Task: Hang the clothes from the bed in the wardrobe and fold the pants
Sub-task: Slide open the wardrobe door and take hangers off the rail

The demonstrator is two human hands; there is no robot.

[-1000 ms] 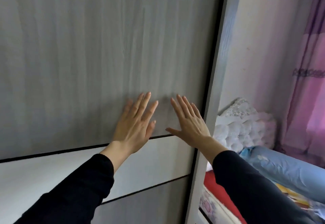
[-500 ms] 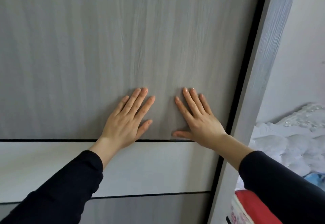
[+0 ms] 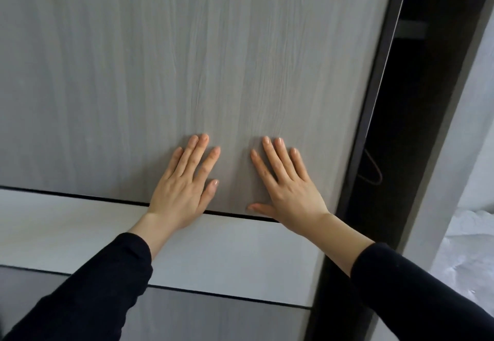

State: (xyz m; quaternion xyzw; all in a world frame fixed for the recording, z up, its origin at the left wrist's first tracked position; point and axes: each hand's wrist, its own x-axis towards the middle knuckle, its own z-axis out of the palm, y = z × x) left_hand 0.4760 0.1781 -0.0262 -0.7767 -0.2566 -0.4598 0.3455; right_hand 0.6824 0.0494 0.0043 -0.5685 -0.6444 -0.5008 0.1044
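Observation:
A grey wood-grain sliding wardrobe door (image 3: pixel 187 60) with a white band across its middle fills most of the head view. My left hand (image 3: pixel 187 188) and my right hand (image 3: pixel 288 188) both press flat on it, fingers straight and spread, side by side just above the white band. To the right of the door's dark edge a narrow dark gap (image 3: pixel 411 126) shows the wardrobe's inside. A thin wire hanger (image 3: pixel 373 169) hangs in that gap. No clothes are visible.
The wardrobe's grey side post (image 3: pixel 454 140) stands right of the gap. White bedding (image 3: pixel 470 255) shows at the lower right edge. A pale shelf edge (image 3: pixel 411 29) sits high inside the gap.
The door has slid left under both hands, and a dark gap with a hanger has appeared at its right edge. The view has turned left, so less of the bed shows.

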